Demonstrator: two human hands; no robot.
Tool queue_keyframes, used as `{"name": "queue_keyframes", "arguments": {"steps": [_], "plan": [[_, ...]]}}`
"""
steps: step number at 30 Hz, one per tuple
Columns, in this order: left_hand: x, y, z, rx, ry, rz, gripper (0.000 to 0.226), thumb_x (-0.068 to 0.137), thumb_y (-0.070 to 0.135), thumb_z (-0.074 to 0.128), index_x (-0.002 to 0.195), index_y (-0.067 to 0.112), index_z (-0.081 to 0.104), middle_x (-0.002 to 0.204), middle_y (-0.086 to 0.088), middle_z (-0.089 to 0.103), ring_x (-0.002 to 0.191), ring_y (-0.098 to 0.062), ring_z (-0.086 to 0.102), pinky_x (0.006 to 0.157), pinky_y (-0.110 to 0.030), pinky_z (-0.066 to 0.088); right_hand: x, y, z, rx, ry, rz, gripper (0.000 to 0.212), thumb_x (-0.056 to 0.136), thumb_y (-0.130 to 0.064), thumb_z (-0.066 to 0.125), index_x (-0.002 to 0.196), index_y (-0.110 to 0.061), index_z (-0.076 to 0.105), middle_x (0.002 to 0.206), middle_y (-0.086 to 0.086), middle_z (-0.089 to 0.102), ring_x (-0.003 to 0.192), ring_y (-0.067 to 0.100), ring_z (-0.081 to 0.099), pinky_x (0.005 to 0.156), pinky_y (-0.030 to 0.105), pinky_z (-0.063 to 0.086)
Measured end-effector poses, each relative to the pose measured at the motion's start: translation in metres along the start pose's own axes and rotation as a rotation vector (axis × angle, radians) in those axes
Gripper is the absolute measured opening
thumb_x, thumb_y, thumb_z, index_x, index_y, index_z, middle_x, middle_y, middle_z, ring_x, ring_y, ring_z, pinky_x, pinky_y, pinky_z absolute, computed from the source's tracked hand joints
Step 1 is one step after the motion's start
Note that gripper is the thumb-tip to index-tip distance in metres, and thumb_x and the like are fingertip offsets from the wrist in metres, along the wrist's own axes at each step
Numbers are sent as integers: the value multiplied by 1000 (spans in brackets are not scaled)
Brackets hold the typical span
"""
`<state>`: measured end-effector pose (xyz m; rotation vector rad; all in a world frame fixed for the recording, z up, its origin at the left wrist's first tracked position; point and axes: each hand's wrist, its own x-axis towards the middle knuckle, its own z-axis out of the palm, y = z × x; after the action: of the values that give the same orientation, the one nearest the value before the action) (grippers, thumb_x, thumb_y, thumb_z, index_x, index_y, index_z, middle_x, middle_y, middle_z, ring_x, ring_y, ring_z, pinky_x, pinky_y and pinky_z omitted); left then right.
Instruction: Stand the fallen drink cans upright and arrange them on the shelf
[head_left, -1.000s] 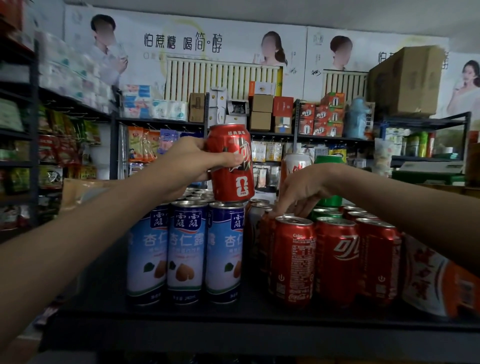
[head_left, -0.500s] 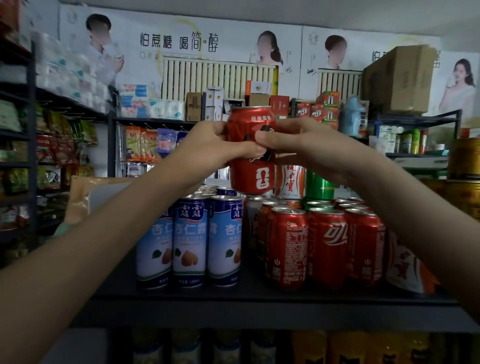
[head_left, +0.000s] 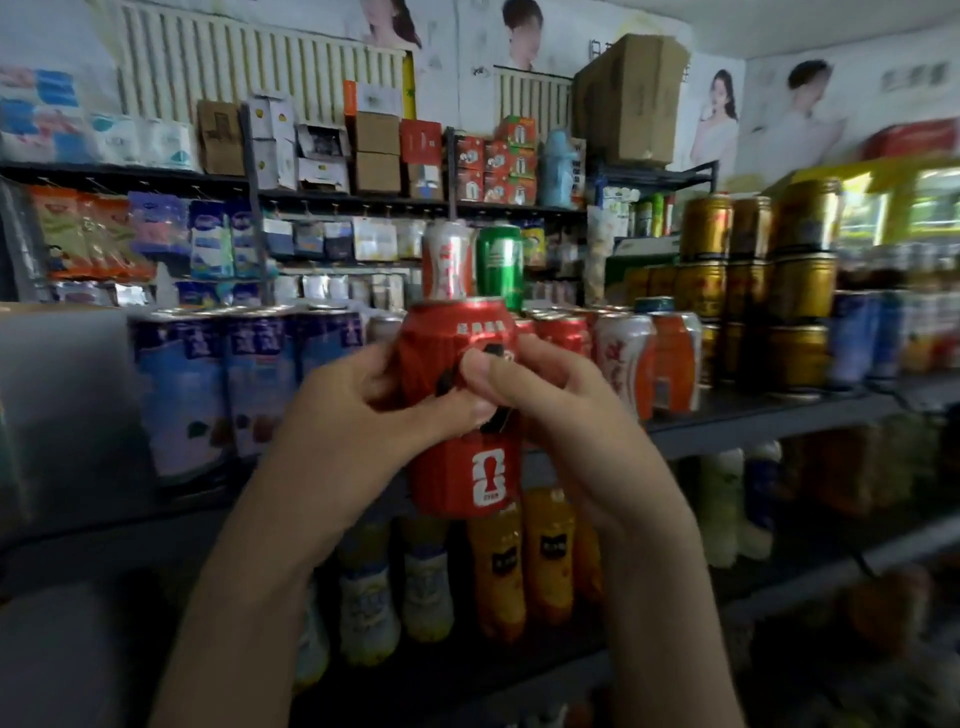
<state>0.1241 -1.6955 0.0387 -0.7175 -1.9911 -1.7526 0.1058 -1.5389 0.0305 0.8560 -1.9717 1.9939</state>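
Note:
A red cola can (head_left: 460, 467) is upright in front of the shelf (head_left: 753, 418), held by both hands. My left hand (head_left: 343, 421) wraps its left side and my right hand (head_left: 550, 395) grips its right side, thumbs across the front. Behind it on the shelf stand blue-and-white cans (head_left: 228, 379) on the left and red cans (head_left: 563, 332) in the middle. A white-and-red can (head_left: 623, 358) and an orange can (head_left: 675, 358) stand right of the red group. A white-red can (head_left: 448, 262) and a green can (head_left: 500, 265) sit on top of other cans.
Gold cans (head_left: 748, 275) are stacked on the right of the shelf, with blue cans (head_left: 862, 338) beyond. Orange and pale bottles (head_left: 498, 577) fill the shelf below. Far racks hold boxes and snack packs; a large cardboard box (head_left: 631, 98) sits high up.
The red can has come down and toward me, away from above the shelf cans, with both hands on it. My view has swung right and lower, showing the gold cans and the lower shelf.

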Motion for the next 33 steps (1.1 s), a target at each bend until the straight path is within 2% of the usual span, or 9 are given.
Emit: {"name": "queue_keyframes", "arguments": {"steps": [2, 5, 9, 14, 17, 21, 27, 33], "plan": [[-12, -15, 13, 2, -56, -82, 39, 50, 39, 73, 89, 34, 71, 84, 16, 73, 78, 0, 69, 64, -18, 52, -21, 14, -6, 67, 32, 104, 25, 74, -33, 71, 98, -24, 73, 101, 2, 73, 97, 18, 69, 91, 37, 52], [-24, -33, 31, -26, -128, -185, 43, 55, 39, 75, 97, 31, 72, 92, 10, 74, 85, -7, 70, 76, -29, 51, -43, 28, -18, 139, 68, 231, 38, 76, -31, 69, 109, -12, 69, 106, 10, 71, 100, 25, 68, 94, 44, 51], [-27, -43, 56, -66, -133, -276, 36, 64, 31, 76, 99, 29, 71, 93, 8, 74, 86, -6, 70, 76, -27, 52, -55, 40, -37, 161, 95, 308, 41, 79, -31, 67, 114, -10, 66, 108, 11, 71, 102, 27, 67, 97, 47, 49], [-25, -55, 102, -93, -38, -315, 30, 70, 27, 77, 99, 33, 72, 93, 10, 74, 88, -7, 69, 81, -32, 53, -63, 50, -74, 223, 81, 362, 43, 79, -35, 63, 115, -13, 65, 106, 6, 72, 98, 21, 69, 85, 35, 54], [-21, -59, 138, -78, 22, -317, 30, 70, 28, 77, 99, 35, 71, 92, 12, 73, 88, -5, 69, 80, -31, 53, -67, 56, -102, 285, 76, 403, 42, 78, -38, 63, 114, -16, 67, 107, 6, 72, 100, 21, 68, 89, 39, 52], [-12, -60, 183, -109, 94, -353, 29, 71, 25, 76, 97, 35, 70, 89, 15, 73, 83, -1, 69, 74, -24, 51, -69, 58, -142, 270, 67, 411, 38, 80, -39, 61, 111, -17, 67, 104, 6, 72, 98, 20, 69, 85, 36, 52], [-6, -56, 223, -110, 111, -380, 32, 71, 27, 76, 102, 33, 69, 93, 12, 73, 88, -5, 69, 80, -30, 52, -70, 55, -188, 225, -1, 410, 38, 83, -38, 62, 114, -17, 66, 106, 4, 72, 99, 20, 68, 88, 39, 52], [0, -46, 228, -85, 90, -319, 34, 73, 21, 75, 105, 30, 70, 96, 9, 73, 92, -7, 68, 80, -28, 51, -62, 48, -201, 154, -57, 322, 45, 77, -38, 66, 118, -21, 62, 107, 0, 72, 99, 16, 68, 84, 32, 53]]}}
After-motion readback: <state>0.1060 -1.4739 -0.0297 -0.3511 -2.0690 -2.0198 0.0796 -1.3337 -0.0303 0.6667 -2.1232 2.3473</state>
